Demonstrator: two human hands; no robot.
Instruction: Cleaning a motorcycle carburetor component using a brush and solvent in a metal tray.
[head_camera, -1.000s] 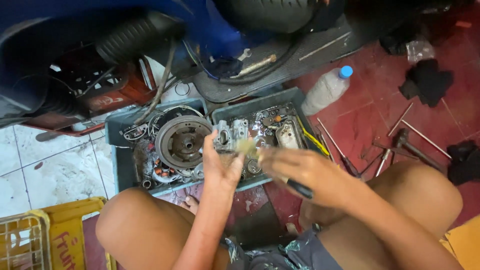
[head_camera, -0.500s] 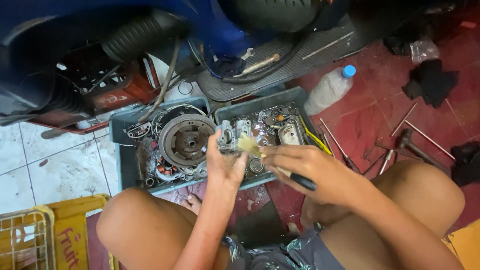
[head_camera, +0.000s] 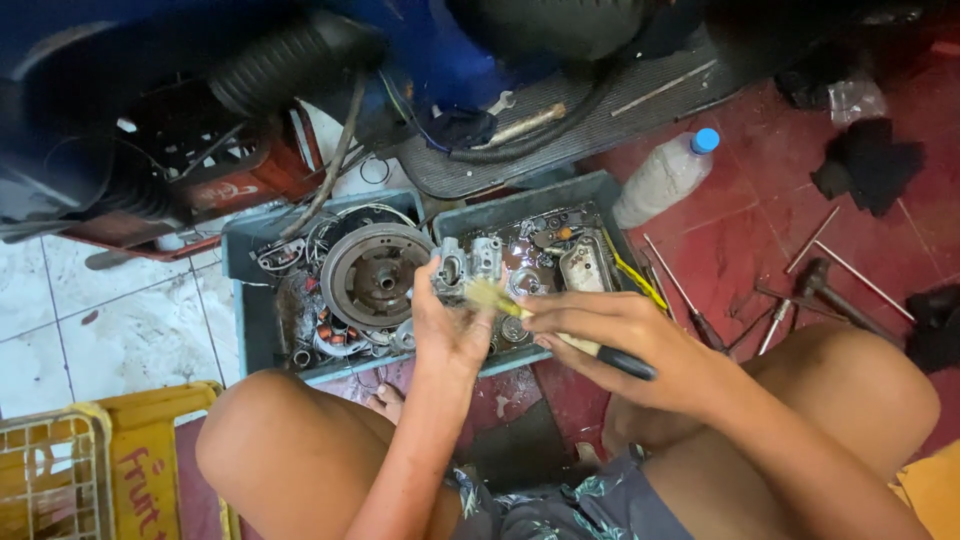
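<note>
My left hand (head_camera: 452, 322) grips a small metal engine part (head_camera: 470, 262), a carburettor-like casting, held over the grey trays. My right hand (head_camera: 610, 335) holds a brush with a black handle (head_camera: 620, 360), and its pale bristles (head_camera: 490, 294) touch the part. Below lies the right grey tray (head_camera: 600, 195), filled with small metal parts in dark oily liquid. The left grey tray (head_camera: 240, 290) holds a round flywheel (head_camera: 373, 275) and wired coils. My bare knees frame the bottom of the view.
A plastic bottle with a blue cap (head_camera: 668, 176) lies right of the trays. Long rods and hand tools (head_camera: 800, 290) are scattered on the red floor. A yellow crate (head_camera: 130, 460) stands at bottom left. Motorcycle bodywork and a black ribbed hose (head_camera: 290, 65) overhang the top.
The brush has shifted slightly across the metal part while my left hand keeps its hold. The view has drifted a little; the trays stay put.
</note>
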